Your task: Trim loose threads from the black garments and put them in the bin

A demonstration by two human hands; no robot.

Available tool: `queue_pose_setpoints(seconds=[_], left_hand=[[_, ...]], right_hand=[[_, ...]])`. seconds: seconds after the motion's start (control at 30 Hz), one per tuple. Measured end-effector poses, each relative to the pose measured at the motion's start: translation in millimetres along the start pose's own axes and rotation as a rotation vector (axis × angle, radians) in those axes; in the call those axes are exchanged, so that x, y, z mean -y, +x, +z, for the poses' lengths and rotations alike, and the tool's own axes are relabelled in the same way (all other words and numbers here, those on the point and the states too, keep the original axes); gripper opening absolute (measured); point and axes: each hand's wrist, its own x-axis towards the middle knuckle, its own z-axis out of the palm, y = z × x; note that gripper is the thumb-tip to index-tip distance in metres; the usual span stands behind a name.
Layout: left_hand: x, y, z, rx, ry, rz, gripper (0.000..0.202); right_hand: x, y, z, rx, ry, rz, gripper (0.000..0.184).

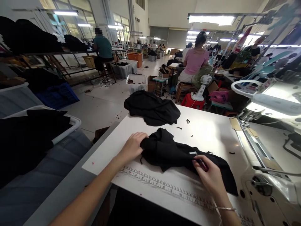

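Note:
A black fabric piece with a small white label lies crumpled on the white sewing table. My left hand grips its left edge with curled fingers. My right hand pinches the cloth near the label, fingers closed on it. A second heap of black fabric sits farther back on the table. A printed ruler strip runs along the table's near edge below the cloth.
A sewing machine with a bright lamp stands at the right. White bins with black cloth sit at the left. A small fan, a red stool and seated workers are beyond the table. Thread scraps dot the tabletop.

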Motion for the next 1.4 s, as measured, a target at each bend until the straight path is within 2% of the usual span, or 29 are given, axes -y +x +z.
queue_pose_setpoints(seconds=[0.1,0.2,0.33,0.43,0.5,0.57,0.63,0.67,0.7,0.73,0.83,0.9,0.97,1.03,1.13,1.23,1.3,1.4], left_hand=[[-11.8,-24.9,3.2,0.050,-0.051,0.041,0.027],[-23.4,-43.6,17.4,0.015,-0.056,0.076,0.033],[-27.6,-57.4,36.3,-0.186,0.011,0.149,0.039],[-24.9,-54.5,29.8,-0.377,0.071,0.207,0.037],[-26.4,-46.8,11.6,-0.465,0.101,0.215,0.033],[-33.1,-39.9,-10.7,-0.576,0.151,0.251,0.030],[-42.9,-40.3,-26.4,-0.709,0.213,0.306,0.028],[-47.2,-44.3,-29.0,-0.731,0.233,0.311,0.027],[-50.1,-50.8,-27.4,-0.697,0.234,0.293,0.025],[-51.1,-59.1,-22.3,-0.601,0.218,0.258,0.023],[-44.7,-86.2,3.3,-0.169,0.084,0.124,0.021],[-39.6,-97.7,15.6,-0.007,-0.029,0.045,0.020],[-39.8,-99.9,18.1,-0.006,-0.094,-0.011,0.013],[-45.1,-93.6,14.8,-0.041,-0.100,-0.008,0.016],[-52.3,-77.5,12.5,-0.007,-0.049,0.062,0.019],[-46.0,-64.0,18.5,0.038,-0.053,0.092,0.008],[-36.8,-59.1,21.9,-0.002,-0.135,0.098,0.008],[-29.6,-57.7,19.3,-0.128,-0.345,0.065,0.017]], right_hand=[[13.0,5.7,2.3,-0.081,0.051,0.038,0.036],[37.4,10.4,21.0,-0.048,0.032,0.052,0.038],[53.0,17.5,45.5,0.122,-0.003,0.009,0.024],[51.8,27.4,42.5,0.119,0.090,-0.035,0.026],[54.6,32.7,29.0,0.017,0.140,-0.028,0.030],[63.0,31.2,11.5,-0.225,0.234,-0.033,0.032],[73.3,18.5,-3.4,-0.534,0.292,-0.087,0.031],[77.0,8.2,-8.1,-0.647,0.268,-0.124,0.030],[78.8,-4.0,-10.6,-0.703,0.190,-0.151,0.029],[78.3,-16.8,-10.8,-0.667,0.129,-0.142,0.027],[65.6,-49.5,-3.2,-0.366,0.118,0.046,0.030],[56.3,-60.4,3.3,-0.266,0.151,0.148,0.030],[54.0,-61.9,8.9,-0.257,0.184,0.154,0.028],[60.3,-56.7,15.2,-0.188,0.223,0.073,0.024],[77.5,-44.6,29.0,0.069,0.258,-0.128,0.022],[88.0,-36.3,45.5,0.251,0.255,-0.250,0.023],[87.4,-35.0,54.4,0.297,0.262,-0.241,0.025],[81.1,-38.0,61.2,0.344,0.266,-0.176,0.024]])
